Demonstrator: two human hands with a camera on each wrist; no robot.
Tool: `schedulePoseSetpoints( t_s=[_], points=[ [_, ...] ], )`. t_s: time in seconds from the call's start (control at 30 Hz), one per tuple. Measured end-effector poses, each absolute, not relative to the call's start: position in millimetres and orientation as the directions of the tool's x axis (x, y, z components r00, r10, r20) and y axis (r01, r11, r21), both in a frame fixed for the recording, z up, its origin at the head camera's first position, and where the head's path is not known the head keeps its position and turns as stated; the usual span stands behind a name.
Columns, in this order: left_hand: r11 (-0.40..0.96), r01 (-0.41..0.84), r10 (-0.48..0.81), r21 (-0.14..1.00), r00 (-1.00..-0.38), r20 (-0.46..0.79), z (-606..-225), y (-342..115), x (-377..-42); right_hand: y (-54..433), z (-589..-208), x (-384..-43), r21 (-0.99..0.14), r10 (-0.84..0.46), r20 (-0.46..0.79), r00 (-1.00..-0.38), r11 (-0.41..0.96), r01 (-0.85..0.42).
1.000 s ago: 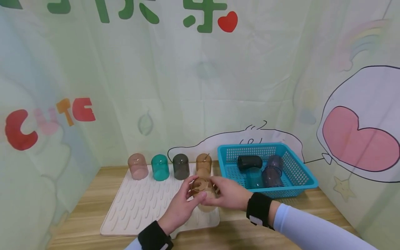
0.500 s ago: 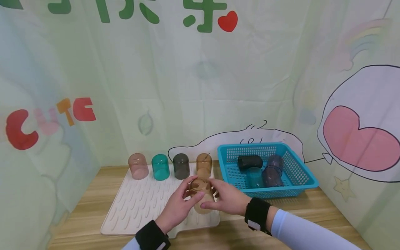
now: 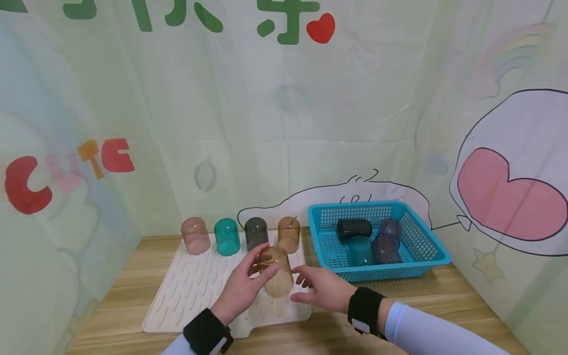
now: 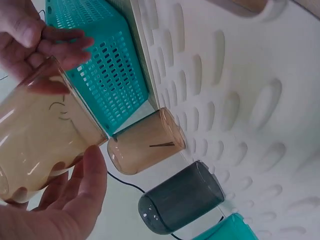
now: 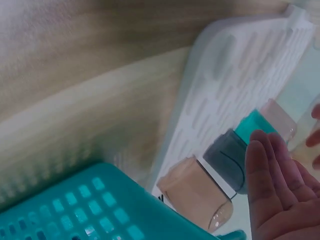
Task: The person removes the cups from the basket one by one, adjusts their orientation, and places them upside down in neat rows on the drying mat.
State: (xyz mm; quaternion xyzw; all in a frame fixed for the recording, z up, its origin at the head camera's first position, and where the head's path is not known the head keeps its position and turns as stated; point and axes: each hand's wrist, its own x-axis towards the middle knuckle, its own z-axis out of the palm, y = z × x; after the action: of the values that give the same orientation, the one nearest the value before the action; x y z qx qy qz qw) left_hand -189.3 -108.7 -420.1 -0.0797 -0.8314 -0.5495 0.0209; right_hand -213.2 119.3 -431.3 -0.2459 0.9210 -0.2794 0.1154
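Note:
My left hand (image 3: 241,286) holds a clear amber cup (image 3: 280,278) over the white ridged drying mat (image 3: 191,296), thumb on the near side and fingers around the far side. In the left wrist view this cup (image 4: 45,135) fills the left edge. Just right of it in the head view, my right hand (image 3: 326,290) is apart from the cup, fingers extended and loosely bent. Along the mat's back edge stand a pink cup (image 3: 195,236), a teal cup (image 3: 227,237), a dark grey cup (image 3: 256,234) and another amber cup (image 3: 289,235), all upside down.
A blue plastic basket (image 3: 381,272) stands right of the mat. Inside lie a black cup (image 3: 355,229), a teal cup (image 3: 360,250) and purplish cups (image 3: 387,249). The wooden table (image 3: 115,296) runs up to a printed cloth backdrop (image 3: 284,123).
Both hands held the amber cup earlier. The right hand has let go of it, and the left hand has carried the cup slightly left and up in the head view.

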Motion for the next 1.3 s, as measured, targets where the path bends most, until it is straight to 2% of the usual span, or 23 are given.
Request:
schedulePoseSetpoints(
  t_s=[0.23,0.57,0.93,1.3],
  points=[
    [0.405,0.143,0.086,0.903,-0.989,0.118,-419,-118,-195,120,-443,-213,-0.555,-0.556,-0.168,-0.814,0.736,-0.388],
    [0.429,0.123,0.053,0.895,-0.992,0.111,-418,-133,-201,122,-467,-210,-0.486,-0.655,-0.223,-0.722,0.716,-0.501],
    [0.448,0.105,0.003,0.888,-0.993,0.117,-420,-159,-214,123,-462,-205,-0.470,-0.668,-0.234,-0.706,0.714,-0.519],
    [0.452,0.026,-0.082,0.892,-0.994,0.071,-413,-212,-230,123,-465,-205,-0.448,-0.677,-0.226,-0.700,0.711,-0.542]
  ],
)
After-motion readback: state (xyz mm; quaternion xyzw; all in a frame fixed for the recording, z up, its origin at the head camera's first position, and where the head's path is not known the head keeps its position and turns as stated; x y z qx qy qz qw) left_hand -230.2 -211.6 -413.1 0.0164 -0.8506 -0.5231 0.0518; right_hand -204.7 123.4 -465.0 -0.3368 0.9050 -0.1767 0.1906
